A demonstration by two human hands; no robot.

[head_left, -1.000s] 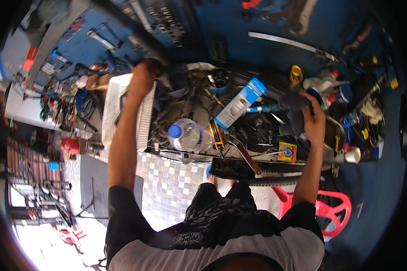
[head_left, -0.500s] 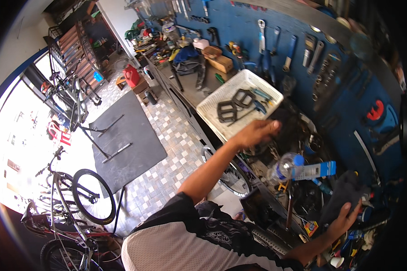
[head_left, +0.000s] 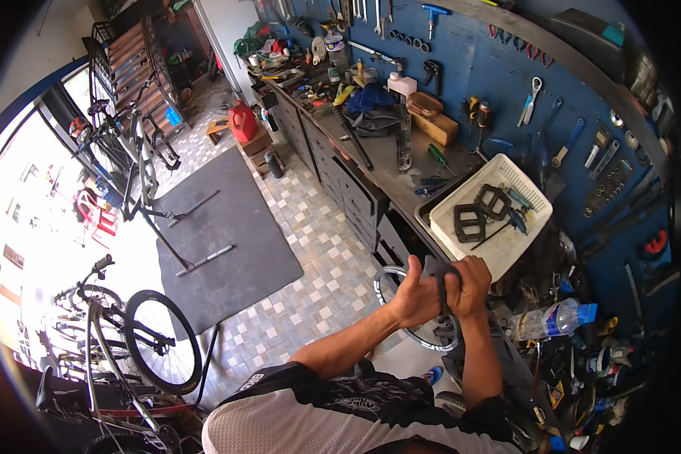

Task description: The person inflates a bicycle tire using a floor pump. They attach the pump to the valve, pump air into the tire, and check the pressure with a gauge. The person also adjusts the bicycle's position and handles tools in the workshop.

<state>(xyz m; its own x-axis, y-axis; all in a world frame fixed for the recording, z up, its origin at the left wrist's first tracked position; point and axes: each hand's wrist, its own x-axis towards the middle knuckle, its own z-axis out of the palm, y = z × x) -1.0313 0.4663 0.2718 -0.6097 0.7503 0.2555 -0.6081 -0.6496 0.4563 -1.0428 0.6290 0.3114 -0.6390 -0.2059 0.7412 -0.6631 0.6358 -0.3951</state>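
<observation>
In front of my chest, both hands meet on a dark grey cloth (head_left: 439, 272). My right hand (head_left: 471, 282) is closed around it, thumb toward the other hand. Against the cloth's other side lies my left hand (head_left: 415, 297), its thumb pointing up and its fingers partly hidden by the cloth. Just beyond the hands, a white plastic tray (head_left: 516, 253) on the bench holds two black flat pedals (head_left: 471, 222), a thin rod and some tools. A clear plastic bottle (head_left: 554, 319) with a blue cap lies right of my right forearm.
The workbench (head_left: 386, 144) runs away to the far left, cluttered with tools. Wrenches hang on the blue wall panel (head_left: 499, 98). A bicycle wheel (head_left: 435, 344) is below my hands. Bicycles (head_left: 159, 340) and a dark mat (head_left: 234, 242) are on the left.
My right hand has brought the cloth from the right-hand clutter to my left hand, which has drawn back from beside the tray. The view has swung left.
</observation>
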